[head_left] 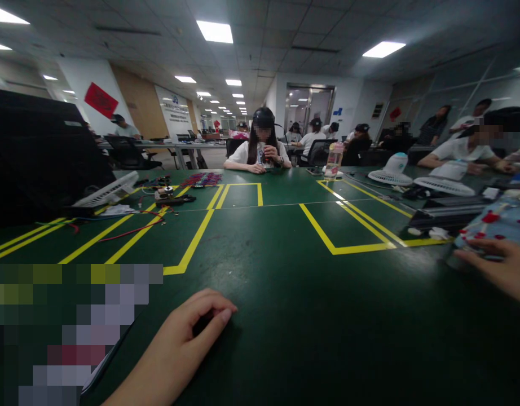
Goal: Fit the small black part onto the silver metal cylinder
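Observation:
On the green tabletop [260,282], my left hand [201,321] rests with fingers curled under and the thumb tip near the index finger. Nothing shows in the small gap between them. At the right edge, my right hand [503,265] is against a light blue item with red flower-like dots [492,217], perhaps a bag. Its thumb and forefinger span something small and dark that I cannot make out; the other fingers are partly hidden. Left of my left forearm is the dark edge of a flat device [110,361], mostly covered by pixelation.
Yellow tape lines [196,237] mark the table. Wires and small parts [164,194] lie at the left beside a white fan [111,189]. More white fans [391,169] and black bars [441,214] are at the right. Opposite sits a person [260,146], near a bottle [334,160].

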Motion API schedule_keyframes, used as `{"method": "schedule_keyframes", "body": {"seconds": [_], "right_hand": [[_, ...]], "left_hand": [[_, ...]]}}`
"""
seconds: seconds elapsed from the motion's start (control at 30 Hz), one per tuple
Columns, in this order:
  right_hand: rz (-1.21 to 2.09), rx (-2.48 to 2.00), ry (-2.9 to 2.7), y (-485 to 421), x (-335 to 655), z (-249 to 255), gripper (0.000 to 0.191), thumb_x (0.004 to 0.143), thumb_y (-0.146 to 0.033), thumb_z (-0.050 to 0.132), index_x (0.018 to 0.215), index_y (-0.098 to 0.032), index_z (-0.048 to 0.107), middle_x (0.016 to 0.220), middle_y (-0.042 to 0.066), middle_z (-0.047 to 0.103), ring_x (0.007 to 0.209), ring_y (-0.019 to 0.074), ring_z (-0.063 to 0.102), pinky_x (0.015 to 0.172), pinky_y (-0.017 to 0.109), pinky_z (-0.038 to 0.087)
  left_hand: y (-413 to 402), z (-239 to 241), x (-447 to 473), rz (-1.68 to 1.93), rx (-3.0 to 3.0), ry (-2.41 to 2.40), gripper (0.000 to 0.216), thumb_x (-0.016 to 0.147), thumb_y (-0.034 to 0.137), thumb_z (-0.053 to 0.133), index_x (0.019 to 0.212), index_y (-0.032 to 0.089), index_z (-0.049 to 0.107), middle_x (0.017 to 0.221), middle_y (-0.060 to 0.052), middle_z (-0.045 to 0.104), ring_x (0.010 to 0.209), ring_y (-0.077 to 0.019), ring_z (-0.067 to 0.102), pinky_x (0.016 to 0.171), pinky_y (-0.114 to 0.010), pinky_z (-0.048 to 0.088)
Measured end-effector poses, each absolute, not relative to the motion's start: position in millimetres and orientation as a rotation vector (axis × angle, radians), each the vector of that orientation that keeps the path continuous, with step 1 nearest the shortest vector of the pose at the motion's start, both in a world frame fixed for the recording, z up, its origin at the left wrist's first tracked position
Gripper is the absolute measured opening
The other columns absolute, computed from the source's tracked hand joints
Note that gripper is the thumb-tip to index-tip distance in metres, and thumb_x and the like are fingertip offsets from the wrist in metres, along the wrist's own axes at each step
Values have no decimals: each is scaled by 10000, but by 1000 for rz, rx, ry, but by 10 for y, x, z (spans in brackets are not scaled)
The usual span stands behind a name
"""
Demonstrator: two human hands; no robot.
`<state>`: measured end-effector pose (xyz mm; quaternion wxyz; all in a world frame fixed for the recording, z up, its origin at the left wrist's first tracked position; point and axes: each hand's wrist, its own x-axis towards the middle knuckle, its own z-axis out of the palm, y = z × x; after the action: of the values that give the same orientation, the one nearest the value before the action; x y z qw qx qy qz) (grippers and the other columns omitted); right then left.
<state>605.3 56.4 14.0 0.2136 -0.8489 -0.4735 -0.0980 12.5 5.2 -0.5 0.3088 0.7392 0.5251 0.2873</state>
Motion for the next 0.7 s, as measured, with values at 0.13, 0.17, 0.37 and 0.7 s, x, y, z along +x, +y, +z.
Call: {"method": "schedule_keyframes", "body": {"seconds": [0.13, 0.17, 0.37, 0.7], "right_hand": [[171, -2135, -1328, 437, 4926, 365, 586, 792, -564, 561, 1292, -259, 544, 1199, 116, 571, 984, 252, 566, 828, 360, 438], [369, -2004, -1336, 400, 4596, 389, 568, 768, -542, 611, 1269, -281, 559, 1226, 86, 561, 1024, 237, 560, 860, 337, 442], [1979, -1188, -1010, 229, 2935, 318, 466, 802, -451, 632, 1145, -147, 549, 1012, 83, 618, 847, 135, 623, 772, 272, 527], [2306, -1125, -767, 294, 2587, 140, 429, 843, -513, 566, 966, -102, 569, 826, 36, 615, 635, 79, 621, 648, 211, 541]], "left_hand": [[58, -4, 144, 762, 1982, 1396, 206, 923, 317, 488, 877, 258, 680, 912, -9, 676, 894, -221, 636, 806, -324, 493], [61, -2, 148, 762, 1990, 1391, 206, 922, 317, 490, 879, 257, 682, 909, -11, 678, 888, -221, 637, 802, -323, 495], [56, 44, 149, 764, 2000, 1373, 193, 923, 283, 499, 883, 263, 686, 933, -9, 688, 923, -215, 640, 831, -311, 499], [-65, 9, 400, 845, 2430, 1280, 597, 806, 289, 681, 1335, 329, 407, 1318, -82, 555, 1166, -304, 543, 971, -474, 465]]}}
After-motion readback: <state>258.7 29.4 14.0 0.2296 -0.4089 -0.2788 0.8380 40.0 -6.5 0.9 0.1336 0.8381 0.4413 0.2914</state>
